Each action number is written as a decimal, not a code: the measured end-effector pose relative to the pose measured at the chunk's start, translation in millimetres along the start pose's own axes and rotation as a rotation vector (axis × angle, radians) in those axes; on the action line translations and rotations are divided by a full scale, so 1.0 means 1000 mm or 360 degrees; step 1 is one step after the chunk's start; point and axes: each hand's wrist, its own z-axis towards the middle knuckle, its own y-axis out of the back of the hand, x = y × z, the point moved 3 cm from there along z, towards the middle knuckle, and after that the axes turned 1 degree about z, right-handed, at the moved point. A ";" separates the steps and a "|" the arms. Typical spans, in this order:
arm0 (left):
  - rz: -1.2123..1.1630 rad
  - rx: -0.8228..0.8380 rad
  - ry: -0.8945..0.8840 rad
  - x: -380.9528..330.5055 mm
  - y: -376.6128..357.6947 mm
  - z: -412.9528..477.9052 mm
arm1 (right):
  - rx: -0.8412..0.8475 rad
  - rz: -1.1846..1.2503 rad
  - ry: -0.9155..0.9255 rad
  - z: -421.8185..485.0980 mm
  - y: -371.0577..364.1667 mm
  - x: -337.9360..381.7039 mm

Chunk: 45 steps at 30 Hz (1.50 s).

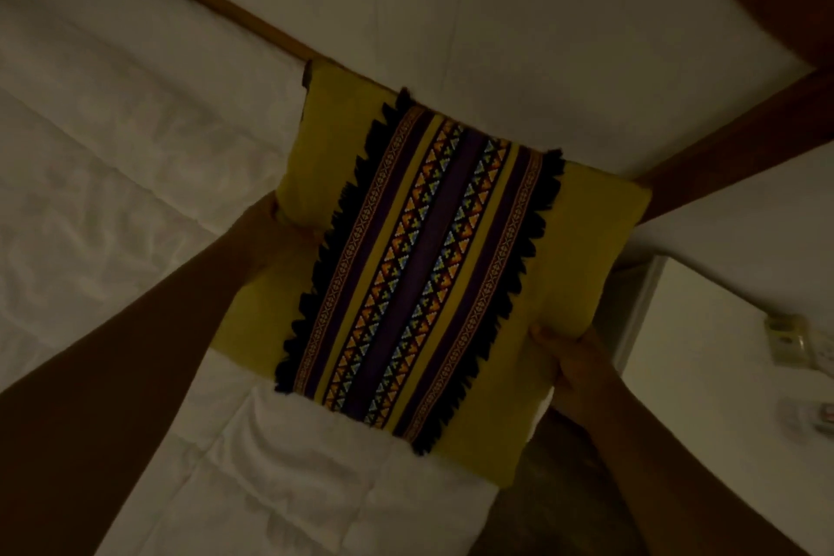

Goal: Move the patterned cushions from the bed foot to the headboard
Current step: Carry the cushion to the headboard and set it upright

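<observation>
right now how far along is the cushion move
In hand: both the left hand and the right hand grip one patterned cushion, held up near the wooden headboard above the white bedding. Nothing looks placed yet; no other cushion is in view, so what remains at the foot cannot be told.

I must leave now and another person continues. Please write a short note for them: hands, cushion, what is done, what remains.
Left hand: grips the cushion's left edge.
Right hand: grips its lower right edge.
Cushion: yellow with a patterned band, held in both hands over the white bed, its far corner near the wooden headboard.
Done: cushion brought up to the headboard end.
Left: set it down and let go. No other cushion is in view.
</observation>
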 end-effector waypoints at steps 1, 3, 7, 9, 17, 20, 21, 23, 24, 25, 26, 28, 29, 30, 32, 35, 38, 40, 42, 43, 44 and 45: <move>-0.0001 0.0001 -0.0044 -0.011 -0.003 0.001 | 0.0002 0.0001 0.0038 0.002 -0.001 0.011; 0.0015 0.0028 -0.0120 -0.031 -0.008 0.004 | -0.0005 -0.0030 0.0129 0.006 -0.003 0.032; -0.0003 0.0031 -0.0238 -0.063 -0.013 0.006 | -0.0035 -0.0094 0.0178 0.015 -0.008 0.067; -0.0019 0.0022 -0.0282 -0.076 -0.014 0.008 | -0.0004 -0.0101 0.0203 0.018 -0.012 0.082; 0.0170 0.0145 -0.0393 -0.140 -0.029 0.023 | 0.0043 0.0106 0.0392 0.021 -0.027 0.127; 0.0256 0.0091 -0.0408 -0.160 -0.033 0.035 | 0.0018 0.0190 0.0463 0.024 -0.033 0.133; 0.0245 0.0080 -0.0414 -0.164 -0.034 0.039 | 0.0008 0.0202 0.0480 0.025 -0.034 0.134; 0.0254 0.0060 -0.0409 -0.170 -0.036 0.046 | -0.0026 0.0197 0.0504 0.029 -0.035 0.134; 0.0256 0.0054 -0.0400 -0.169 -0.038 0.051 | -0.0049 0.0197 0.0514 0.032 -0.036 0.134; 0.0242 0.0052 -0.0386 -0.167 -0.040 0.056 | -0.0075 0.0208 0.0517 0.035 -0.037 0.133; 0.0218 0.0056 -0.0366 -0.163 -0.042 0.061 | -0.0106 0.0224 0.0514 0.039 -0.038 0.131; 0.0186 0.0092 -0.0357 -0.156 -0.050 0.069 | -0.0167 0.0240 0.0490 0.045 -0.040 0.126; 0.0180 0.0099 -0.0370 -0.153 -0.054 0.072 | -0.0171 0.0230 0.0484 0.046 -0.040 0.124; 0.0169 0.0084 -0.0379 -0.152 -0.057 0.075 | -0.0159 0.0215 0.0484 0.048 -0.040 0.122; 0.0135 0.0043 -0.0412 -0.153 -0.060 0.081 | -0.0157 0.0200 0.0480 0.049 -0.037 0.122; 0.0114 0.0045 -0.0508 -0.156 -0.061 0.088 | -0.0194 0.0184 0.0490 0.054 -0.032 0.126; 0.0077 0.0045 -0.0478 -0.152 -0.063 0.097 | -0.0195 0.0147 0.0488 0.063 -0.027 0.126; 0.0113 0.0079 -0.0443 -0.143 -0.067 0.102 | -0.0200 0.0123 0.0427 0.069 -0.025 0.122; 0.0190 0.0096 -0.0431 -0.133 -0.072 0.107 | -0.0259 0.0093 0.0374 0.074 -0.023 0.117; 0.0221 0.0091 -0.0431 -0.131 -0.074 0.110 | -0.0294 0.0092 0.0354 0.077 -0.021 0.116; 0.0250 0.0073 -0.0420 -0.130 -0.074 0.113 | -0.0321 0.0104 0.0328 0.079 -0.020 0.115; 0.0280 0.0048 -0.0393 -0.131 -0.073 0.115 | -0.0334 0.0115 0.0303 0.081 -0.019 0.115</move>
